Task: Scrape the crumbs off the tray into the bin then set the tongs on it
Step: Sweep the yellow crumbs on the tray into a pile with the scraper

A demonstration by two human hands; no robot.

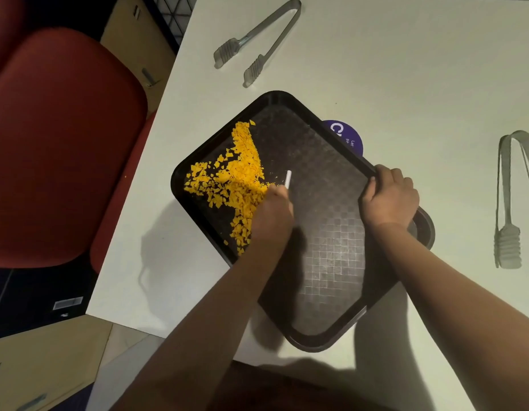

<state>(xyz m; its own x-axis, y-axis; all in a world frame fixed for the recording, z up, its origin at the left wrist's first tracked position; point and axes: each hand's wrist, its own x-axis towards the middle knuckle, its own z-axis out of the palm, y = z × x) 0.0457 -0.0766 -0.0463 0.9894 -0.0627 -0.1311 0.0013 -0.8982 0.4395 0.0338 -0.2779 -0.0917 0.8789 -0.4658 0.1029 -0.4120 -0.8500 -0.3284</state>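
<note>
Head view: dark tray [334,262] lies askew on white bench [405,69]. Left hand [272,215] pinches a white scraper [288,179], yellow crumbs [236,179] heaped just left of it. Right hand [389,197] grips the tray's far rim. Tongs [257,40] lie beyond the tray; second tongs [510,197] lie right of it.

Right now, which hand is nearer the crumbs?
Left. The left hand touches the crumbs, holding a white scraper; the right hand grips the tray's far edge.
</note>
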